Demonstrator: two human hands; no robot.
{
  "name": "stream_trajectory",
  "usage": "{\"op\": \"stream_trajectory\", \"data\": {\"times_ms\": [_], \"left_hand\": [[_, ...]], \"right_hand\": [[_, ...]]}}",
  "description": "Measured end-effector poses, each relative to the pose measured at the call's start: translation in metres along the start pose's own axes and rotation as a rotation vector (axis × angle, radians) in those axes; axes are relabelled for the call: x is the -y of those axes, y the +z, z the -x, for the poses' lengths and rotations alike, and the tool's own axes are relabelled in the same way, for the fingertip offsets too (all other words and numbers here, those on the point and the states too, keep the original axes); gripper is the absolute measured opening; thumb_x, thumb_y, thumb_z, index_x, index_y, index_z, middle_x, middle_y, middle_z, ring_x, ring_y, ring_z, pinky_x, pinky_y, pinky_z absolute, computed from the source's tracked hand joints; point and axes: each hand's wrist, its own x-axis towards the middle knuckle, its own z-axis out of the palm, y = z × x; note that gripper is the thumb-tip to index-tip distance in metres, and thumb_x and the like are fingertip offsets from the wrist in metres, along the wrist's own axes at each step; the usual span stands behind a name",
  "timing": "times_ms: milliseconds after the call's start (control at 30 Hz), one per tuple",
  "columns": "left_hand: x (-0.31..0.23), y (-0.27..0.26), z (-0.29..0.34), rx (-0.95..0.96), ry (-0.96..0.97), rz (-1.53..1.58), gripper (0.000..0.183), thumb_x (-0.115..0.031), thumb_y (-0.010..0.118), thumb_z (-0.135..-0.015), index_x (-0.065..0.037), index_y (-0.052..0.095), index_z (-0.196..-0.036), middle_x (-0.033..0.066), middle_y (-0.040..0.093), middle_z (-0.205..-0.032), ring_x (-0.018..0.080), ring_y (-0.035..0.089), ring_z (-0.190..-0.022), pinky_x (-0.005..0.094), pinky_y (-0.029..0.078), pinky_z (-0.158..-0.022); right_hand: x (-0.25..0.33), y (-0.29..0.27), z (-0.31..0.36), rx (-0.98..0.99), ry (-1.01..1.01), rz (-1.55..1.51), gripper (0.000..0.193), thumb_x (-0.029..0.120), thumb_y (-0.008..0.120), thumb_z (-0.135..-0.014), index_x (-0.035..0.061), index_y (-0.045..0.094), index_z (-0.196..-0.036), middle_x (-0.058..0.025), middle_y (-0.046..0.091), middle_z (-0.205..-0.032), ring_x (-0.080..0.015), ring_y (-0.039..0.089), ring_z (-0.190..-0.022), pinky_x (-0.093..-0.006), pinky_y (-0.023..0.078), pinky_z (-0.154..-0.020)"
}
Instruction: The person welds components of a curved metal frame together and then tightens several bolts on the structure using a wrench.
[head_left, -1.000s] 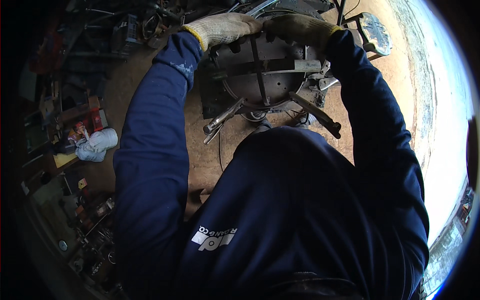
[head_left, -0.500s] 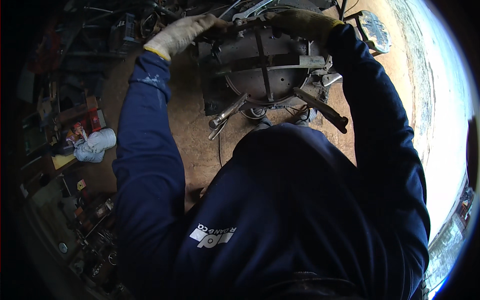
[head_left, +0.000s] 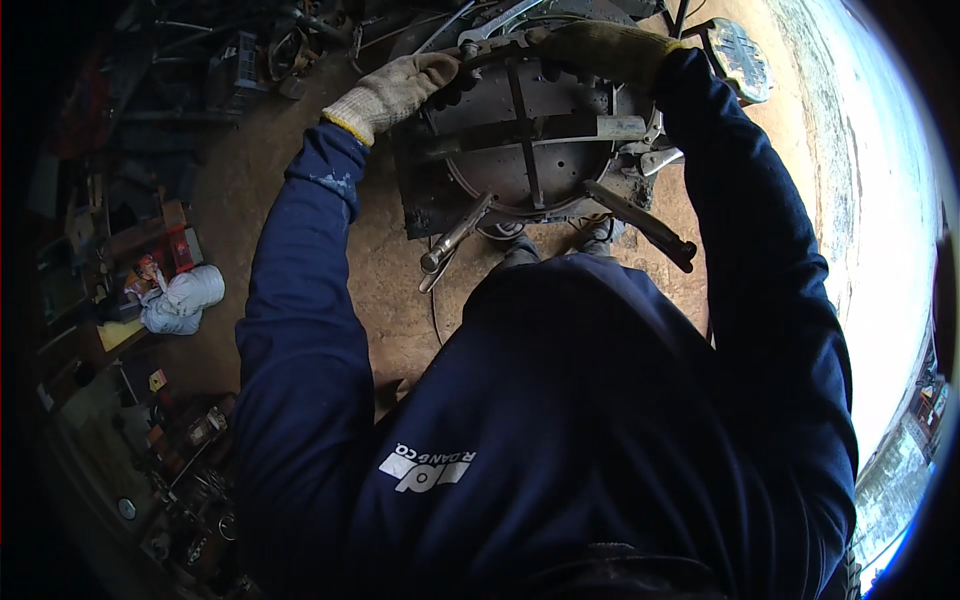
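A pale knit glove with a yellow cuff covers my left hand (head_left: 395, 92), its fingers closed on the left end of a dark curved metal piece (head_left: 497, 46). My right hand (head_left: 612, 50), also gloved and in shade, is wrapped over that piece's right end; its fingertips are hard to make out. The piece lies across the far side of a round steel frame (head_left: 575, 168) with crossed flat bars. Two metal arms, the left one (head_left: 458, 235) and the right one (head_left: 645, 228), stick out from the frame towards me. An open-ended wrench (head_left: 505, 18) lies just beyond the piece.
On the right stands a worn, flat-topped seat or pad (head_left: 742, 60). Metal scrap and a crate (head_left: 238, 70) lie at the far left. A person in pale clothing (head_left: 185, 298) is at the left. My shoes (head_left: 600, 232) are close to the frame on the brown floor (head_left: 300, 200).
My left hand has shifted right and nearer to me, now with its thumb side on the metal piece. The right hand has hardly moved.
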Motion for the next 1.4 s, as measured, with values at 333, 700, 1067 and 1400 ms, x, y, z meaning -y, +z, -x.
{"op": "stream_trajectory", "data": {"times_ms": [333,700,1067,1400], "left_hand": [[-0.001,-0.038,-0.001,0.082,-0.442,0.953,0.036,-0.005,0.040,-0.108,0.006,0.046,-0.142,0.0060,0.061,-0.110,0.0092,0.059,-0.085,0.0161,0.053,-0.070],[-0.018,0.059,-0.016,-0.266,-0.179,-0.040,0.044,0.001,0.043,-0.105,0.004,0.039,-0.149,0.0003,0.055,-0.106,0.0045,0.056,-0.083,0.0134,0.051,-0.070],[-0.031,0.077,-0.027,-0.287,-0.103,-0.728,0.033,-0.013,0.057,-0.103,0.001,0.062,-0.132,-0.0050,0.062,-0.109,0.0034,0.055,-0.097,0.0170,0.046,-0.087],[-0.033,0.071,-0.030,-0.009,-0.186,-0.321,0.036,-0.003,0.054,-0.101,0.005,0.054,-0.136,-0.0080,0.052,-0.096,-0.0039,0.049,-0.079,0.0099,0.043,-0.068]], "right_hand": [[-0.003,0.003,-0.022,0.079,-0.064,-0.028,0.028,0.014,0.054,-0.103,0.0073,0.068,-0.127,-0.0139,0.070,-0.122,-0.0269,0.065,-0.111,-0.0367,0.050,-0.096],[-0.013,-0.004,0.003,0.101,0.133,-0.201,0.031,0.017,0.053,-0.104,0.0077,0.067,-0.129,-0.0123,0.071,-0.118,-0.0237,0.066,-0.107,-0.0353,0.051,-0.093],[-0.009,-0.007,-0.008,0.049,0.173,-0.254,0.033,0.022,0.052,-0.104,0.0063,0.066,-0.129,-0.0119,0.071,-0.116,-0.0231,0.066,-0.105,-0.0350,0.051,-0.091],[0.010,0.000,-0.003,-0.105,0.244,-0.391,0.036,0.026,0.051,-0.104,0.0050,0.066,-0.130,-0.0116,0.071,-0.115,-0.0225,0.066,-0.104,-0.0346,0.051,-0.089]]}}
